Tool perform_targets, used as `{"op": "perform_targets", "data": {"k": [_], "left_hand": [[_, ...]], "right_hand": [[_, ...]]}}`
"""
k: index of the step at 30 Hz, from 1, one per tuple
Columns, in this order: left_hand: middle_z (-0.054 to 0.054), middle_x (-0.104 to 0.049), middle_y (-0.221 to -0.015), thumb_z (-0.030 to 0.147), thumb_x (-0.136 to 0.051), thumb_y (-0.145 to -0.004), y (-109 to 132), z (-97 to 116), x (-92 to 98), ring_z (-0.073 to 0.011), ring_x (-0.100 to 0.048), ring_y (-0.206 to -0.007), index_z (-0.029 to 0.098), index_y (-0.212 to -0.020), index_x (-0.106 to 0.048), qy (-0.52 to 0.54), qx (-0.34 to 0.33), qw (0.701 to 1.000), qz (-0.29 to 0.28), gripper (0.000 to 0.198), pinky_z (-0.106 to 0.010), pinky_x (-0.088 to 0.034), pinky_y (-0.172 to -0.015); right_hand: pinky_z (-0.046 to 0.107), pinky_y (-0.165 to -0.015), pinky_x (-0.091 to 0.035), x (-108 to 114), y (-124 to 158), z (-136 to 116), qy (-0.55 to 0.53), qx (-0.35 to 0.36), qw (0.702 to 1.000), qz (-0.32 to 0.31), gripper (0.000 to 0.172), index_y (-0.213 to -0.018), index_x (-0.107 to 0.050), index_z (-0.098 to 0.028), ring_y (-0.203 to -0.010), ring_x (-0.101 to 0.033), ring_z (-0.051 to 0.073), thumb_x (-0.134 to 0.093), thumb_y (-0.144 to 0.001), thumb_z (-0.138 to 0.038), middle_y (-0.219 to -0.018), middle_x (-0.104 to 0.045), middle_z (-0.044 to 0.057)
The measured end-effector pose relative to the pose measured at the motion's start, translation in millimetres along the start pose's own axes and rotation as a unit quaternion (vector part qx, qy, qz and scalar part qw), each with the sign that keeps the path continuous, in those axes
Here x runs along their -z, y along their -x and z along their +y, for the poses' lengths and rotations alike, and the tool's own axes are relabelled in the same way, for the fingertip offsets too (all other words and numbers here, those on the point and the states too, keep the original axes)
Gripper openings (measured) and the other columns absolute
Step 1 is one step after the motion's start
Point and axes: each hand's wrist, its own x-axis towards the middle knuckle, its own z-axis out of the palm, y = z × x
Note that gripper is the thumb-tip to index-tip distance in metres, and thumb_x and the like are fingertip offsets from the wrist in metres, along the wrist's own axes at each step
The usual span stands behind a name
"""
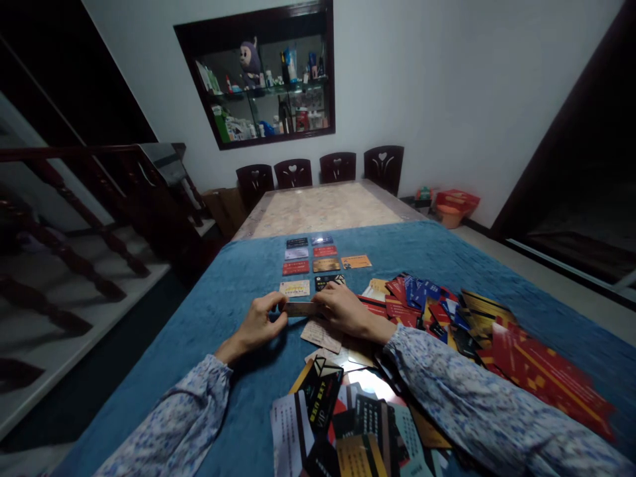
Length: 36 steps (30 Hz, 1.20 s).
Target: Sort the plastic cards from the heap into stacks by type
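My left hand point(259, 324) and my right hand point(350, 313) pinch the two ends of a card point(301, 309), which is tilted so that only a narrow strip of its face shows. Whether it is one card or a thin stack, I cannot tell. Just beyond my fingers lie a pale card with yellow print point(295, 288) and a black VIP card point(325, 281), the latter partly covered by my right hand. Under and behind my right hand are pale, printed cards point(322, 335). Farther away, several cards lie in rows, among them an orange card point(356, 262).
A blue cloth point(213, 298) covers the near part of the table. Mixed cards point(352, 424) are heaped close to me, and a second heap of red, blue and gold cards point(437, 308) spreads to the right. Dark chairs point(338, 167) stand at the far end.
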Motion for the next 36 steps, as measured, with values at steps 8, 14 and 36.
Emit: {"op": "perform_targets", "data": {"k": [8, 14, 36], "left_hand": [[0.002, -0.059, -0.067, 0.02, -0.05, -0.074, 9, -9, -2.0, -0.0129, -0.053, -0.064, 0.017, -0.075, -0.058, 0.016, 0.039, 0.999, -0.031, 0.009, -0.024, -0.043, -0.065], [0.0, -0.065, -0.071, 0.022, -0.053, -0.079, 11, -11, -6.1, -0.0143, -0.058, -0.066, 0.016, -0.079, -0.063, 0.026, 0.063, 0.997, -0.023, 0.011, -0.025, -0.045, -0.066], [-0.002, -0.071, -0.078, 0.025, -0.059, -0.079, 11, -19, -9.7, -0.0154, -0.061, -0.071, 0.016, -0.08, -0.069, 0.058, 0.077, 0.994, 0.055, 0.014, -0.026, -0.048, -0.071]], "right_hand": [[0.031, -0.073, -0.036, -7, 2, -2, -0.016, 0.029, 0.999, 0.037, 0.01, -0.095, -0.064, -0.019, -0.087, -0.054, 0.021, -0.064, -0.086, -0.017, -0.092, -0.072, 0.006], [0.034, -0.077, -0.034, -7, 4, -4, 0.036, 0.046, 0.997, 0.057, 0.026, -0.108, -0.061, -0.018, -0.092, -0.053, 0.024, -0.069, -0.084, -0.023, -0.098, -0.072, 0.008], [0.038, -0.079, -0.033, -8, 6, -13, 0.198, 0.1, 0.959, 0.175, 0.025, -0.116, -0.058, -0.018, -0.09, -0.047, 0.024, -0.056, -0.091, -0.019, -0.101, -0.061, 0.009]]}}
